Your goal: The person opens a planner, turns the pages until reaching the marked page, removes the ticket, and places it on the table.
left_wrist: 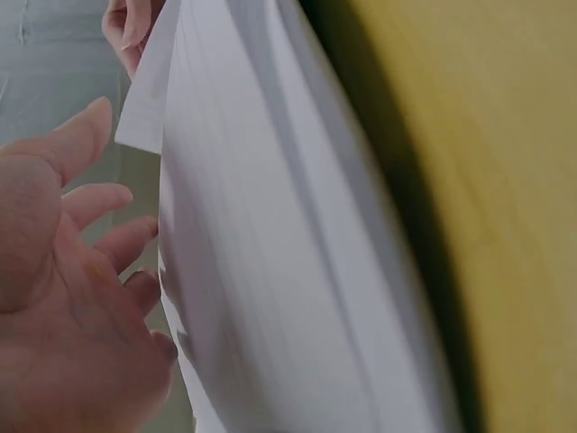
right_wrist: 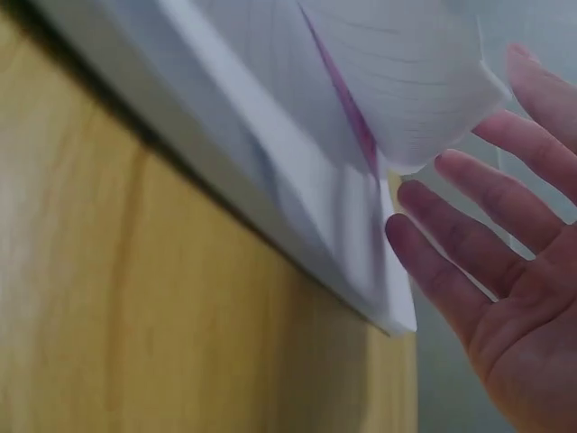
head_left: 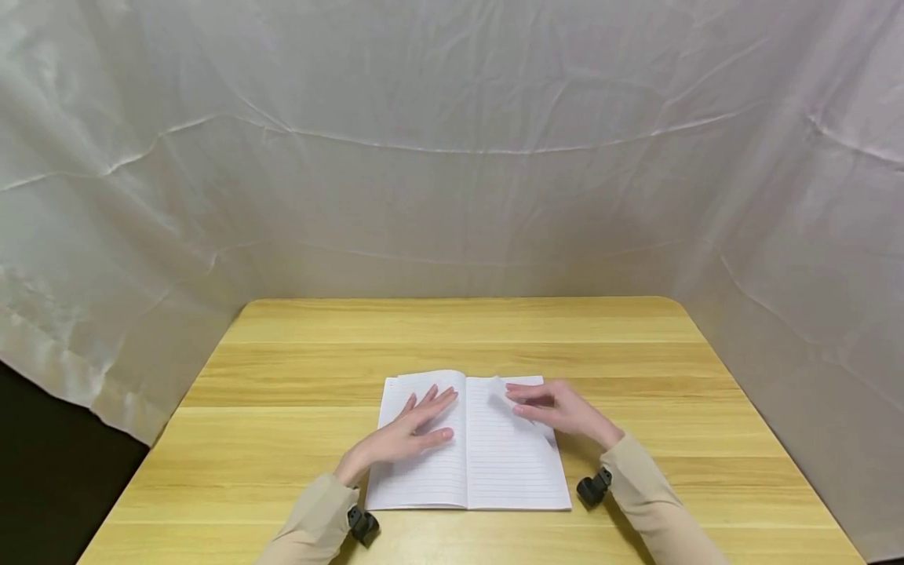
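Observation:
An open lined notebook [head_left: 519, 463] lies on the wooden table, its white pages spread on both sides of the fold. My left hand [head_left: 406, 431] is over the left page with its fingers spread; the left wrist view shows the fingertips at the paper. On the other side, my right hand [head_left: 554, 406] holds a lifted page [right_wrist: 419, 86] near its corner, between thumb and forefinger. That page stands raised and curved above the right half, and the left wrist view shows its corner [left_wrist: 144, 126] sticking out. The other right fingers are extended beside the notebook.
Around the notebook is the light wooden table [head_left: 297, 439]. Pale fabric [head_left: 452, 196] hangs behind it and along both sides. A small black wrist camera [head_left: 363, 524] sits at the left cuff, and another black camera [head_left: 594, 486] at the right cuff.

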Available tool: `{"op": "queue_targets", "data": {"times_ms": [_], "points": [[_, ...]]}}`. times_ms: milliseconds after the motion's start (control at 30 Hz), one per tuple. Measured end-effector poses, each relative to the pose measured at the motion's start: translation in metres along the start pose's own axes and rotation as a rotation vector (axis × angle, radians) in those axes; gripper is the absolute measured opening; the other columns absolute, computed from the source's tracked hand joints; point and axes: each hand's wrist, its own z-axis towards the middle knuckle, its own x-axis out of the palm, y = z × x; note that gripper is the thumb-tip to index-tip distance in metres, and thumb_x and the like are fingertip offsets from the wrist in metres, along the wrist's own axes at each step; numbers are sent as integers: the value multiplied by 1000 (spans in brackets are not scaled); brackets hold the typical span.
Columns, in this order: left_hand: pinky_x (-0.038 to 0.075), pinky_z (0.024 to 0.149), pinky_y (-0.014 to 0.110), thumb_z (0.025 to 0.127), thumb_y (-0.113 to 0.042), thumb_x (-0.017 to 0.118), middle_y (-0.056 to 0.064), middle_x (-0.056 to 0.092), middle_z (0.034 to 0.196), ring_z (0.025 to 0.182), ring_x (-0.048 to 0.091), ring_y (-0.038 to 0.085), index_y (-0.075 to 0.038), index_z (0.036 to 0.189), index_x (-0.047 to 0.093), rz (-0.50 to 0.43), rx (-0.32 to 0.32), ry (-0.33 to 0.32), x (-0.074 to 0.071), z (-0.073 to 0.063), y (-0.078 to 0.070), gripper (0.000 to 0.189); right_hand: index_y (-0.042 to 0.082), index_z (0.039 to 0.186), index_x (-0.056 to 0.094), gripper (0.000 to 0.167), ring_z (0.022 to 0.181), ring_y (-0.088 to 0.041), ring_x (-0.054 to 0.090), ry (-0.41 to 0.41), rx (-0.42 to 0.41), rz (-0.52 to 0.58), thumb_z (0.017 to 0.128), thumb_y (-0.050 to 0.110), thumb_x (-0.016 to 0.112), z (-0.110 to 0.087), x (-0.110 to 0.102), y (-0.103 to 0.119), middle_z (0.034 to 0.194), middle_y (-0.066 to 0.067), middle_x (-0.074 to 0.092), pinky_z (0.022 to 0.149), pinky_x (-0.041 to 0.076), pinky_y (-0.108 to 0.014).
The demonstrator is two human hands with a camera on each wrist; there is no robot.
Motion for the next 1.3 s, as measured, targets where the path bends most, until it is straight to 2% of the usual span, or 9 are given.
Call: {"op": "queue_targets", "data": {"times_ms": [167, 467, 567, 700, 833, 967, 1167, 1300], "points": [[-5, 126, 63, 106, -31, 50, 14, 23, 167, 158, 6, 38, -7, 159, 26, -53, 11, 1, 1, 3, -5, 63, 11, 128, 70, 37, 137, -38, 53, 46, -8, -15, 97, 32, 67, 0, 2, 5, 146, -14, 57, 110, 46, -51], [-4, 126, 64, 107, -32, 47, 16, 26, 166, 157, 10, 39, -11, 160, 28, -73, 34, 12, 1, 10, -9, 60, 10, 126, 71, 36, 139, -38, 51, 75, -59, -6, 97, 31, 68, 3, 6, 12, 148, -16, 55, 110, 46, -52], [-4, 127, 63, 107, -32, 47, 14, 27, 166, 158, 10, 38, -12, 160, 29, -71, 36, 15, 2, 12, -11, 59, 9, 126, 71, 35, 138, -39, 51, 79, -75, -5, 97, 29, 68, 4, 8, 12, 147, -17, 55, 111, 47, -48], [-3, 127, 62, 108, -32, 47, 13, 27, 166, 158, 11, 37, -11, 159, 30, -74, 34, 20, 2, 14, -11, 58, 10, 125, 72, 35, 138, -38, 51, 82, -92, -20, 97, 29, 68, 5, 9, 12, 147, -15, 56, 113, 47, -35], [-4, 127, 62, 107, -33, 47, 16, 25, 166, 158, 10, 37, -11, 159, 30, -76, 30, 23, 2, 16, -12, 58, 9, 125, 72, 34, 138, -39, 51, 86, -111, -28, 97, 29, 68, 6, 10, 13, 146, -16, 56, 114, 45, -39], [-4, 127, 62, 107, -32, 47, 18, 24, 166, 158, 10, 37, -9, 158, 32, -61, 28, 19, 2, 17, -12, 58, 7, 125, 72, 34, 137, -42, 51, 91, -132, -29, 97, 27, 67, 7, 11, 12, 145, -18, 56, 113, 46, -47], [-2, 126, 64, 107, -29, 48, 22, 28, 164, 157, 11, 40, 0, 155, 35, -52, 23, -7, 2, 15, -9, 57, 5, 125, 71, 35, 137, -40, 52, 75, -118, -3, 96, 24, 68, 8, 12, 13, 145, -17, 57, 114, 45, -36], [-2, 126, 64, 107, -27, 49, 25, 30, 162, 156, 12, 42, 4, 153, 36, -53, 13, -26, 1, 13, -7, 57, 0, 127, 68, 37, 127, -41, 60, 30, -109, 10, 95, 20, 69, 8, 13, 9, 140, -21, 61, 107, 52, -40]]}}
